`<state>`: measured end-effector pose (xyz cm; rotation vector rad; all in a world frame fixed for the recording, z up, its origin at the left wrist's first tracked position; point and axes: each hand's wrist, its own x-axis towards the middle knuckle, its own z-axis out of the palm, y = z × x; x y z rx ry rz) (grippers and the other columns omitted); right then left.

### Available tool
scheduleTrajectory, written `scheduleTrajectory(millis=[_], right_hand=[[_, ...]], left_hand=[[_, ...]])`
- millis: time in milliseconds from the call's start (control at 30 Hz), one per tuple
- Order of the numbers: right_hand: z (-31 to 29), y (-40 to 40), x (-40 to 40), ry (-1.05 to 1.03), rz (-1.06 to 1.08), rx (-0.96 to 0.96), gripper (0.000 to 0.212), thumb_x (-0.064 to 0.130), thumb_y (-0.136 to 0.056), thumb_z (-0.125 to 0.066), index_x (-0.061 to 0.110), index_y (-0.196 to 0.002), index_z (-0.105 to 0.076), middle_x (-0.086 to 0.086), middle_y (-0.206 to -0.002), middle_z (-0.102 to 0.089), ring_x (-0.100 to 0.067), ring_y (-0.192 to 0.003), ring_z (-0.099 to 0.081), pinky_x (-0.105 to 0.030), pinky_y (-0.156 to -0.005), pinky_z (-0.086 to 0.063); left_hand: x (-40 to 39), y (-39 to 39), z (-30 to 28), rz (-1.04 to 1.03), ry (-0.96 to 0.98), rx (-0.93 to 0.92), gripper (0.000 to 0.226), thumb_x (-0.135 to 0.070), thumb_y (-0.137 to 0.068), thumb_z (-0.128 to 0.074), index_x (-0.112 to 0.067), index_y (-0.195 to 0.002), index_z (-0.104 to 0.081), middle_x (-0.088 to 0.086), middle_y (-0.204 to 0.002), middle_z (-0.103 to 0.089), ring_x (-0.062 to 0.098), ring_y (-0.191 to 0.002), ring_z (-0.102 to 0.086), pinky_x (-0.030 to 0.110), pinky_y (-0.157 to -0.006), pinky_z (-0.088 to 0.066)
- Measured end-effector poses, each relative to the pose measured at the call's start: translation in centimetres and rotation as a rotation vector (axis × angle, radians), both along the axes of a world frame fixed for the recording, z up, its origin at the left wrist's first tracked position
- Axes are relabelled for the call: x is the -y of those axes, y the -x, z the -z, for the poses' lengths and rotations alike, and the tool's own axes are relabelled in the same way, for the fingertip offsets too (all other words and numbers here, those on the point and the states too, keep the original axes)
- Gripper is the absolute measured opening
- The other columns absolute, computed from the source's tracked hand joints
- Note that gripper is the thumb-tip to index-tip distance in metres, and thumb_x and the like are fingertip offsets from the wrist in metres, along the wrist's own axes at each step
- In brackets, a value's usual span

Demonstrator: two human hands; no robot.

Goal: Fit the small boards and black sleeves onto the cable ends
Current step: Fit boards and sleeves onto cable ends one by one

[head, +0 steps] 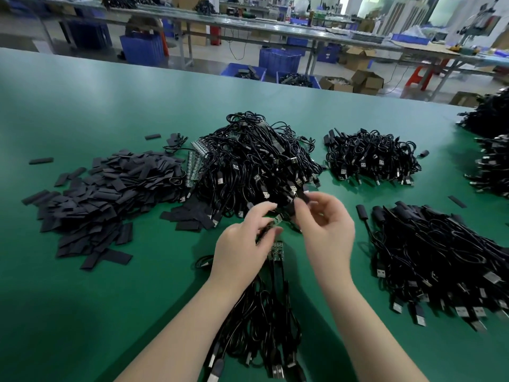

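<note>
The left hand (pixel 245 238) pinches a small board (pixel 276 220) on a cable end, and the right hand (pixel 325 224) pinches a black sleeve (pixel 303 197) just above it. The big pile of sleeves (pixel 104 194) lies at nine o'clock on the green table (pixel 82 312), with cable heaps (pixel 256 161) at twelve and three o'clock.

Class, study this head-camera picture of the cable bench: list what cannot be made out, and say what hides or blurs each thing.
1. Whether the small board is already joined to a cable: the left hand covers it and motion blurs it.
2. What the right hand pinches: a dark piece, half hidden by the fingers.
3. The plugs of the near cable bundle: cut off by the bottom edge.
4. Markings on the boards strip: too small.
</note>
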<state>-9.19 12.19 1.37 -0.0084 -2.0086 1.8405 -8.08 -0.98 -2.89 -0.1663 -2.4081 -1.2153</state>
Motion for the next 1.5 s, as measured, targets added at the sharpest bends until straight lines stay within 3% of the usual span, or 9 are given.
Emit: scheduleTrajectory(millis=[67, 133, 200, 400, 533, 867, 1133, 1367, 1500], right_hand=[[2.0, -0.1, -1.0, 0.014, 0.001, 0.114, 0.016, 0.015, -0.090, -0.071, 0.029, -0.099, -0.071, -0.001, -0.080, -0.070, -0.024, -0.078, -0.068, -0.037, -0.078, -0.057], [3.1, -0.5, -1.6, 0.034, -0.022, 0.161, 0.017, 0.014, -0.091, -0.071, 0.030, -0.097, -0.072, -0.001, -0.077, -0.073, -0.016, -0.072, -0.070, -0.028, -0.071, -0.056], [3.4, -0.8, -1.9, 0.096, -0.069, 0.180, 0.014, 0.013, -0.090, -0.071, 0.027, -0.093, -0.073, -0.003, -0.075, -0.075, -0.013, -0.069, -0.073, -0.018, -0.066, -0.054], [3.5, -1.4, -2.2, 0.239, -0.144, 0.222, 0.013, 0.005, -0.087, -0.073, 0.017, -0.083, -0.072, -0.008, -0.074, -0.072, -0.020, -0.067, -0.070, -0.020, -0.062, -0.054], [3.5, -1.2, -2.3, 0.283, -0.147, 0.246, 0.008, 0.004, -0.087, -0.073, 0.012, -0.088, -0.071, -0.007, -0.075, -0.074, -0.017, -0.066, -0.071, -0.020, -0.062, -0.054], [3.3, -1.4, -2.2, 0.288, -0.188, 0.245, 0.010, 0.005, -0.088, -0.073, 0.012, -0.095, -0.071, -0.007, -0.073, -0.073, -0.015, -0.063, -0.069, -0.021, -0.064, -0.054], [3.4, -1.4, -2.1, 0.253, -0.181, 0.234, 0.009, 0.004, -0.088, -0.072, 0.011, -0.094, -0.071, -0.006, -0.074, -0.075, -0.015, -0.064, -0.071, -0.017, -0.061, -0.053], [3.6, -1.3, -2.2, 0.215, -0.167, 0.220, 0.008, 0.005, -0.087, -0.073, 0.011, -0.092, -0.072, -0.006, -0.071, -0.074, -0.014, -0.062, -0.070, -0.015, -0.060, -0.052], [3.6, -1.3, -2.2, 0.193, -0.170, 0.218, 0.010, 0.006, -0.087, -0.073, 0.013, -0.094, -0.073, -0.003, -0.071, -0.074, -0.013, -0.064, -0.071, -0.016, -0.062, -0.052]], left_hand=[[0.0, 0.0, 0.1, 0.012, -0.032, -0.029, 0.025, -0.037, -0.089, -0.067, -0.041, -0.109, -0.052, -0.012, -0.096, -0.073, 0.008, -0.087, -0.067, 0.030, -0.077, -0.056], [-0.1, -0.1, 0.1, 0.012, -0.029, -0.071, 0.010, -0.032, -0.088, -0.065, -0.035, -0.096, -0.061, -0.013, -0.091, -0.072, 0.009, -0.083, -0.067, 0.036, -0.072, -0.056], [0.2, 0.1, 0.6, 0.030, -0.039, -0.086, 0.017, -0.017, -0.086, -0.068, -0.034, -0.089, -0.072, -0.015, -0.101, -0.072, 0.004, -0.095, -0.066, 0.033, -0.080, -0.056], [0.1, 0.3, 0.8, 0.067, -0.007, -0.101, 0.023, -0.019, -0.087, -0.070, -0.028, -0.107, -0.075, -0.009, -0.116, -0.069, -0.011, -0.109, -0.053, 0.004, -0.095, -0.038], [0.0, 0.2, 0.6, 0.114, -0.033, -0.036, 0.030, -0.026, -0.082, -0.074, -0.029, -0.112, -0.073, -0.014, -0.121, -0.064, -0.006, -0.092, -0.061, 0.008, -0.088, -0.045], [0.0, 0.5, 0.5, 0.098, -0.003, -0.033, 0.028, -0.026, -0.080, -0.079, -0.027, -0.107, -0.075, -0.030, -0.108, -0.057, -0.002, -0.082, -0.060, 0.001, -0.082, -0.039], [0.2, 0.7, 0.7, 0.089, -0.010, -0.031, 0.025, -0.028, -0.079, -0.079, -0.030, -0.103, -0.076, -0.028, -0.105, -0.061, -0.001, -0.085, -0.060, 0.003, -0.080, -0.041], [0.1, 0.6, 0.9, 0.084, -0.031, -0.037, 0.023, -0.024, -0.079, -0.080, -0.028, -0.102, -0.077, -0.039, -0.103, -0.051, -0.023, -0.103, -0.048, -0.001, -0.088, -0.035], [0.2, 0.6, 0.9, 0.081, -0.030, -0.034, 0.020, -0.026, -0.080, -0.079, -0.031, -0.099, -0.078, -0.034, -0.101, -0.055, -0.022, -0.104, -0.049, 0.000, -0.089, -0.036]])
